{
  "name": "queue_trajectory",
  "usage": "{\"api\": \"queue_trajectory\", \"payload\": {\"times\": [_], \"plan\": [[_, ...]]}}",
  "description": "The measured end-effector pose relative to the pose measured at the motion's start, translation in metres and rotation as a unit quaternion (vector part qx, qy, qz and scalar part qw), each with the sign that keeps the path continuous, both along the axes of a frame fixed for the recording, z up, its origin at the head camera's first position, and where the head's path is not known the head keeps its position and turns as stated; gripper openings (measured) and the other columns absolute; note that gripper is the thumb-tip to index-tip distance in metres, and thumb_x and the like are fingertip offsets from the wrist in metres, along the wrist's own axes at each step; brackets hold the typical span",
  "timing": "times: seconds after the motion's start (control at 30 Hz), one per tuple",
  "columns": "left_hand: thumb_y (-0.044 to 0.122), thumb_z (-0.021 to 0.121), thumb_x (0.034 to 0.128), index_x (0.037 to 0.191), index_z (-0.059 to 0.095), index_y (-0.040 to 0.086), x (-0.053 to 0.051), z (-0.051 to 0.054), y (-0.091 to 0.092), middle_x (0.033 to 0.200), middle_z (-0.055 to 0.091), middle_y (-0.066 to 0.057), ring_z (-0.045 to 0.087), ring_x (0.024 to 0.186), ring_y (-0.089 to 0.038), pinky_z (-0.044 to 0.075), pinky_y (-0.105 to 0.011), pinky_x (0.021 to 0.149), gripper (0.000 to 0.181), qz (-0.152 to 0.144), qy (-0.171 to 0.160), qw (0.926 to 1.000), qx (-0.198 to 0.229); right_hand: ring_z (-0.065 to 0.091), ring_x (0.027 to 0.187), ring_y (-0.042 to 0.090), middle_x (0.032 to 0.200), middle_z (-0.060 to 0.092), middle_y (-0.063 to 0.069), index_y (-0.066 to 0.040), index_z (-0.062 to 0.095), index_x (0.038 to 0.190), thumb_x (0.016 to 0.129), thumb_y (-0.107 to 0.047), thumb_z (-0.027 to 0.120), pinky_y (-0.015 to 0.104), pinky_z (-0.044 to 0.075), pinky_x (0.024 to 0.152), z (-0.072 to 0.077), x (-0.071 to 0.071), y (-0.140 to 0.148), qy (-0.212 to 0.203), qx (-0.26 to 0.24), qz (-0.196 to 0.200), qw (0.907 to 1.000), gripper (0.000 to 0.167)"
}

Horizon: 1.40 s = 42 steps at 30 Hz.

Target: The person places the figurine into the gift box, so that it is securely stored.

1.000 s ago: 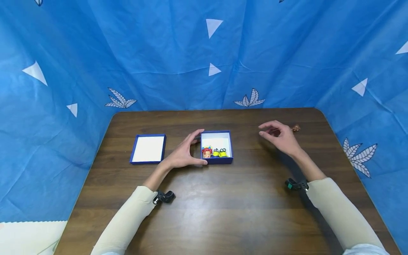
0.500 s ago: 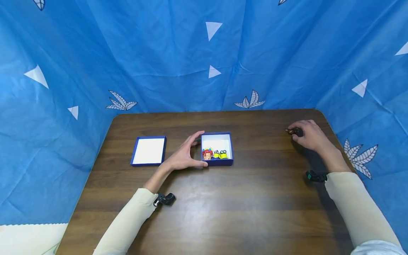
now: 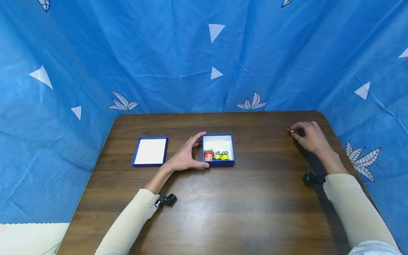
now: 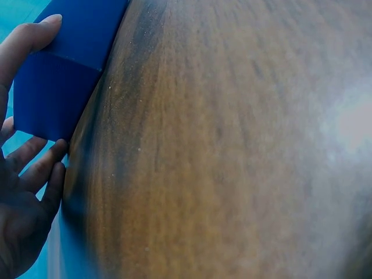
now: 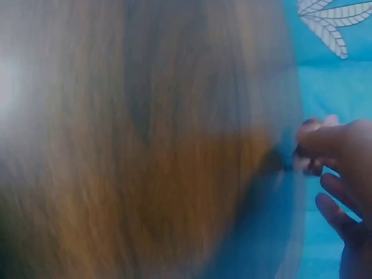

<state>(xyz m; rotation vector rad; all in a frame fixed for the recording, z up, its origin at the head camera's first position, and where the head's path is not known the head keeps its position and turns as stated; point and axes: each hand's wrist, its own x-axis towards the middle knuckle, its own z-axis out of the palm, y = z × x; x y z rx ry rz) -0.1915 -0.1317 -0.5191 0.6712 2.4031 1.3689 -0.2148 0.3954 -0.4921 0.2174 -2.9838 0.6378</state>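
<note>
An open blue box (image 3: 223,164) with a white inside stands mid-table. Along its near side lie a red-haired figurine (image 3: 209,155) and two yellow Minion figurines (image 3: 224,156). My left hand (image 3: 183,158) holds the box at its left side, thumb on the front wall; the left wrist view shows that thumb (image 4: 35,38) against the blue cardboard. At the table's far right, my right hand (image 3: 313,138) pinches a small shiny brown figurine (image 3: 291,131) between thumb and fingers. The fingers cover most of it, and the right wrist view blurs it.
A blue-rimmed box lid (image 3: 149,151), white inside up, lies left of the box. The wooden table (image 3: 242,205) ends at a blue patterned cloth (image 3: 178,56) hung behind it and at both sides.
My right hand has moved right to the brown figurine and now pinches it. My left hand stays on the box. The head view has shifted slightly.
</note>
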Motion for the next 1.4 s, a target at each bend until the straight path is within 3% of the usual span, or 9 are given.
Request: {"api": "queue_trajectory", "payload": {"times": [0.23,0.33,0.47,0.53,0.73,0.9,0.97,1.17,1.4], "plan": [[0.047,0.099,0.0756,0.168,0.022,0.048,0.001,-0.001,-0.001,0.176,0.026,0.000,0.046,0.157,-0.030,0.036,-0.061,0.129,0.120,0.000,-0.001,1.0000,0.003,0.066,0.094,-0.001,0.113,0.073,0.000,0.000,0.062,0.132,0.104,-0.020,0.074,0.009,0.053,0.077,0.000,0.003,-0.008,0.010,-0.205,-0.045,0.9776,0.036],[0.047,0.099,0.0751,0.165,0.021,0.056,0.000,-0.002,-0.002,0.176,0.025,0.001,0.046,0.157,-0.029,0.036,-0.060,0.130,0.119,0.002,-0.001,1.0000,0.004,0.069,0.089,-0.008,0.108,0.071,-0.011,0.007,0.056,0.135,0.103,-0.005,0.071,0.008,0.058,0.075,0.001,0.001,-0.014,0.023,-0.329,-0.013,0.9438,0.037],[0.048,0.099,0.0745,0.164,0.020,0.057,0.000,-0.002,-0.003,0.176,0.026,0.001,0.047,0.157,-0.030,0.036,-0.060,0.130,0.120,0.002,0.000,1.0000,0.002,0.077,0.087,0.003,0.108,0.073,0.001,0.016,0.053,0.134,0.102,0.008,0.064,0.019,0.065,0.076,0.004,0.003,-0.023,0.030,-0.463,0.029,0.8853,0.034],[0.048,0.099,0.0749,0.164,0.020,0.057,0.001,-0.002,-0.003,0.176,0.025,0.001,0.046,0.157,-0.030,0.036,-0.061,0.130,0.120,0.002,0.000,1.0000,-0.001,0.078,0.089,0.007,0.113,0.072,0.006,0.017,0.054,0.134,0.104,0.008,0.062,0.021,0.065,0.079,0.006,0.005,-0.027,0.028,-0.491,0.033,0.8700,0.032],[0.048,0.099,0.0754,0.168,0.022,0.047,0.001,-0.002,-0.002,0.177,0.025,0.001,0.046,0.157,-0.030,0.036,-0.060,0.129,0.121,0.000,0.000,1.0000,-0.005,0.079,0.097,0.009,0.122,0.070,0.007,0.015,0.056,0.138,0.104,0.005,0.064,0.021,0.064,0.087,0.006,0.010,-0.033,0.020,-0.526,0.028,0.8499,0.037],[0.047,0.099,0.0753,0.171,0.022,0.038,0.000,-0.002,-0.001,0.177,0.025,0.000,0.046,0.157,-0.032,0.036,-0.061,0.129,0.123,-0.002,-0.001,1.0000,-0.001,0.074,0.099,0.001,0.120,0.071,-0.004,0.004,0.059,0.142,0.097,0.001,0.076,0.012,0.061,0.085,0.007,0.011,-0.036,0.017,-0.461,-0.014,0.8872,0.048],[0.048,0.099,0.0754,0.171,0.022,0.038,0.000,-0.002,-0.001,0.177,0.025,0.000,0.045,0.157,-0.032,0.036,-0.062,0.129,0.123,-0.001,-0.002,1.0000,-0.002,0.073,0.099,0.001,0.121,0.069,-0.004,0.002,0.058,0.144,0.098,0.000,0.076,0.012,0.061,0.086,0.008,0.011,-0.038,0.012,-0.451,-0.016,0.8922,0.050],[0.050,0.097,0.0765,0.170,0.022,0.039,0.001,-0.002,-0.001,0.177,0.025,0.001,0.045,0.157,-0.033,0.036,-0.063,0.128,0.121,0.003,0.000,1.0000,-0.005,0.078,0.098,0.009,0.124,0.063,0.007,0.009,0.054,0.144,0.101,0.003,0.069,0.022,0.064,0.086,0.010,0.012,-0.042,0.002,-0.522,0.026,0.8526,0.046],[0.049,0.098,0.0760,0.170,0.023,0.040,0.000,-0.004,-0.001,0.176,0.025,0.003,0.045,0.157,-0.031,0.036,-0.064,0.129,0.121,0.004,0.000,1.0000,-0.004,0.080,0.102,0.011,0.125,0.067,0.008,0.012,0.056,0.140,0.100,0.006,0.070,0.024,0.064,0.087,0.012,0.012,-0.044,0.008,-0.539,0.031,0.8415,0.042]]}}
